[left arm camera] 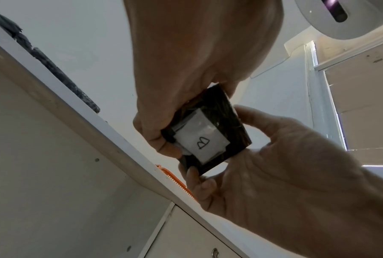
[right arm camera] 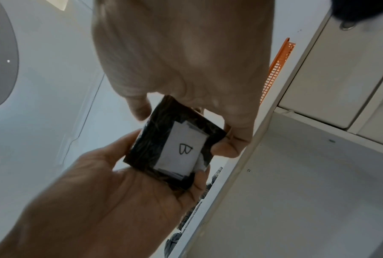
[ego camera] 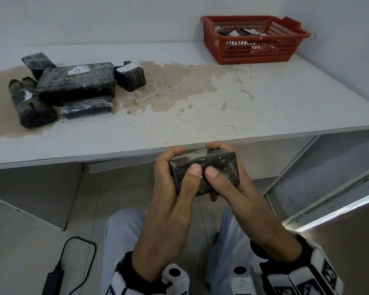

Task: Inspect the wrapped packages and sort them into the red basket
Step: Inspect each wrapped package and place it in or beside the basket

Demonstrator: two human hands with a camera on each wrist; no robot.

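Held wrapped package below tabletop front edge in left hand and right hand, fingers pinching its sides, B label facing down, likely mid-inspection; red basket at far-right of tabletop.

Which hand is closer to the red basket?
Right, a little. The right hand and left hand both hold the package below the table edge; the red basket sits far back on the right.
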